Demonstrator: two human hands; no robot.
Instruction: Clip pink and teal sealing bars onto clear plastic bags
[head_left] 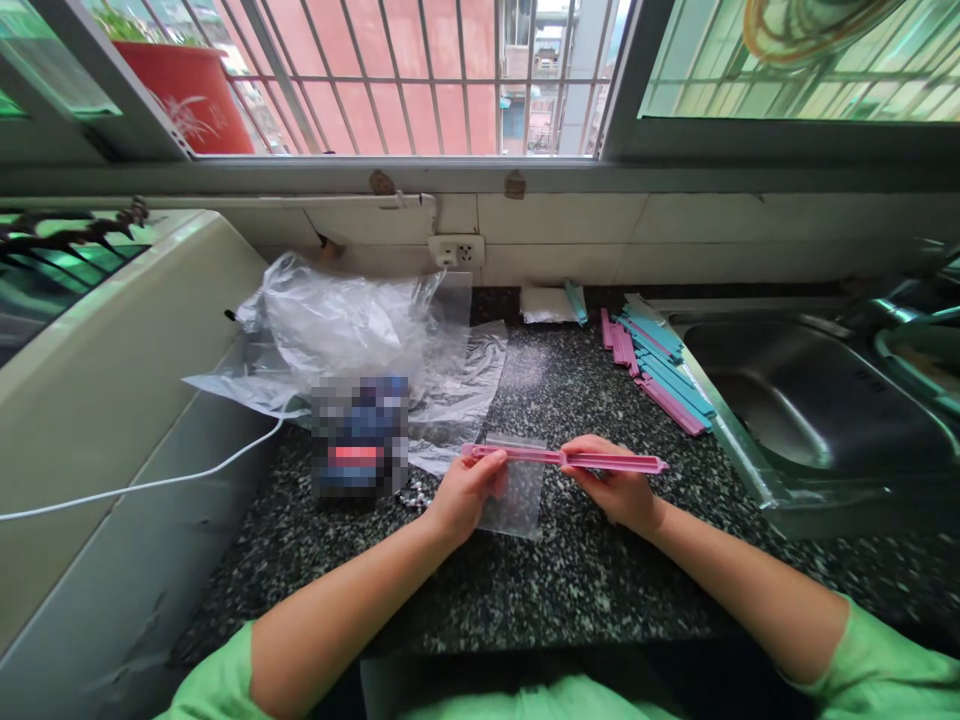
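Note:
A long pink bag sealing clip point(611, 462), apparently folded out straight, stretches level between my hands above the counter. My left hand point(471, 490) pinches its left part between thumb and fingers. Around the clip's middle and right part, my right hand point(616, 490) is closed, thumb and fingers on the plastic. A small clear plastic bag point(517, 503) hangs below the clip's left part, beside my left fingers. Its top edge shows just above the clip; whether the clip grips it I cannot tell.
Pink and blue clips point(660, 365) lie piled by the steel sink point(795, 390). Large crumpled clear bags point(352, 320) and a blurred dark item point(360, 437) are at left. A white packet point(551, 304) lies near the wall; a white cable point(150, 493) crosses the left side.

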